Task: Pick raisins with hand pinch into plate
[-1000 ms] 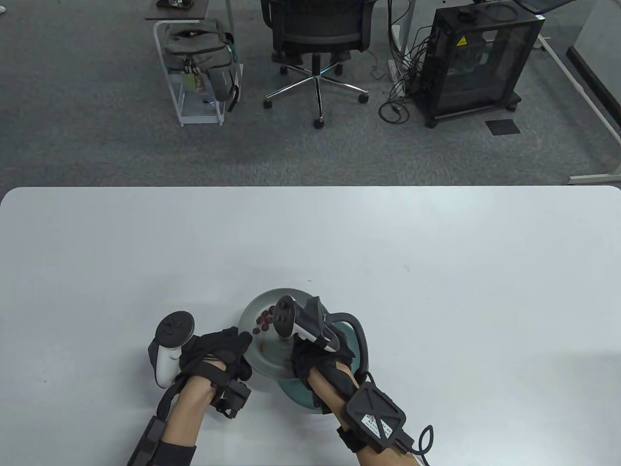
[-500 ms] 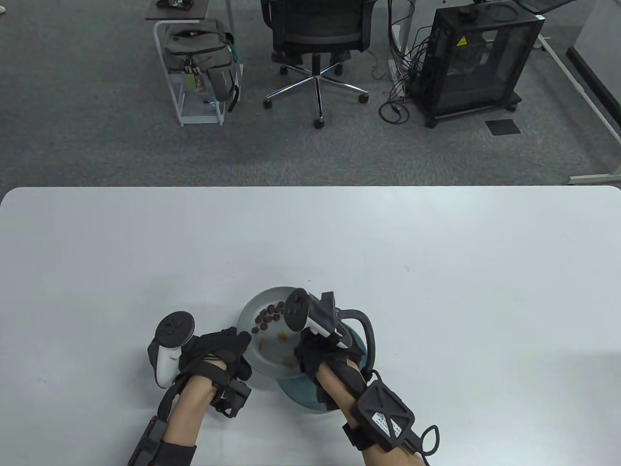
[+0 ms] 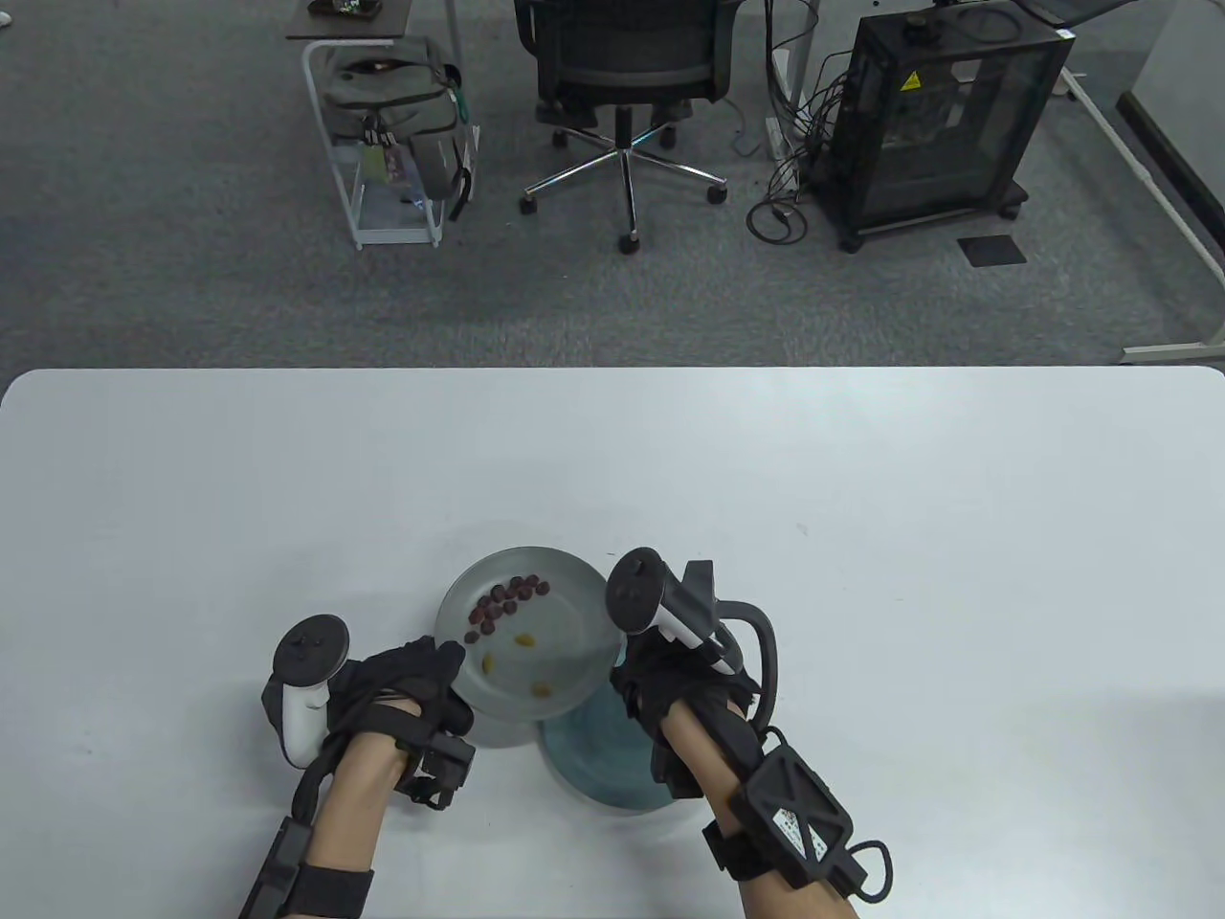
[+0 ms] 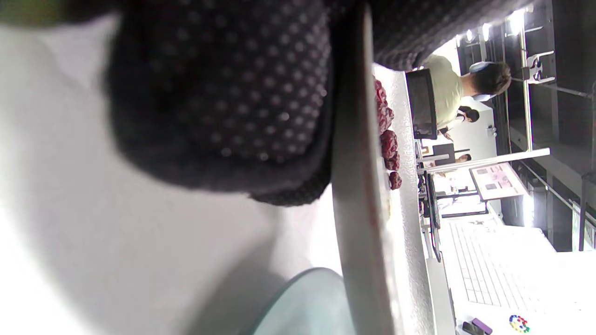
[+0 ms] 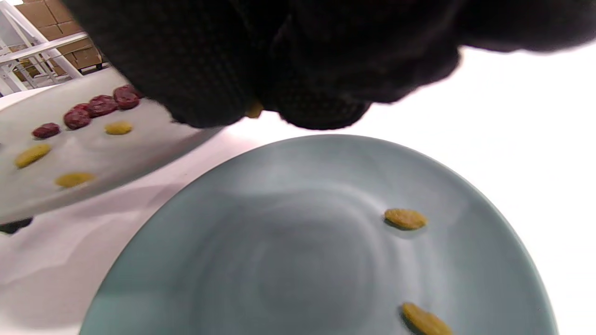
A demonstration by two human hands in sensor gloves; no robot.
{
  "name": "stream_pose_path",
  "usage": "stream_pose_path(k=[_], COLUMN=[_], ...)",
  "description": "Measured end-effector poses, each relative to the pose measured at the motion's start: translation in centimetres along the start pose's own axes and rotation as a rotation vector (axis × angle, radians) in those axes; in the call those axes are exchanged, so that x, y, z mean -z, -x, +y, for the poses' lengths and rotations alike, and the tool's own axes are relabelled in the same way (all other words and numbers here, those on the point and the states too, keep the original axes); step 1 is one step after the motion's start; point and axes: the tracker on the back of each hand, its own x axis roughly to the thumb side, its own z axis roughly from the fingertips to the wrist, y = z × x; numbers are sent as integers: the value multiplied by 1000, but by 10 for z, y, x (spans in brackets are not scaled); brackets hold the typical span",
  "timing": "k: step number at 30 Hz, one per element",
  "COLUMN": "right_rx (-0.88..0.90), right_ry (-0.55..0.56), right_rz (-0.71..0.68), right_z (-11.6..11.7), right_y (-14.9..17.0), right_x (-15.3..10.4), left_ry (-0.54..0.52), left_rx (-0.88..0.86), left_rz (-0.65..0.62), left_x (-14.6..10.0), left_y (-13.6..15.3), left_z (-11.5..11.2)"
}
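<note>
A grey plate (image 3: 574, 622) holds a cluster of dark red raisins (image 3: 507, 598) and three yellow raisins (image 3: 524, 639). My left hand (image 3: 452, 670) grips its near-left rim and holds it tilted; the left wrist view shows the plate edge-on (image 4: 358, 209) between my gloved fingers (image 4: 242, 93). A teal plate (image 3: 593, 766) lies partly under it, with two yellow raisins (image 5: 405, 218) on it. My right hand (image 3: 639, 684) hovers over the teal plate (image 5: 288, 260), its fingertips (image 5: 298, 102) pinching a yellow raisin (image 5: 254, 110).
The white table (image 3: 861, 574) stretches wide on all sides of the plates. Beyond its far edge stand an office chair (image 3: 627, 57), a cart with a bag (image 3: 397, 105) and a black cabinet (image 3: 943, 115) on the carpet.
My right hand has moved right, off the grey plate and over the teal plate. My left hand has shifted the grey plate left, uncovering more of the teal plate and the raisins.
</note>
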Motion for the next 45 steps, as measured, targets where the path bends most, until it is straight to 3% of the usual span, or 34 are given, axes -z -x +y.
stream_pose_path(k=[12,31,40,45], right_rx=[-27,-200,-198,-157], right_ry=[-50,-41,-27,8], right_rz=[70,97,108,106], right_z=[27,56,58,43], right_y=[17,-9,-8,0], right_x=[26,42,42,30], left_ry=[-37,-44,-40,-41], left_rx=[-18,-8,4,7], left_rz=[-16,-2,-6,-9], left_x=[-2,-2,-1,0], left_y=[-3,-4,-4,-4], left_z=[9,13,13,13])
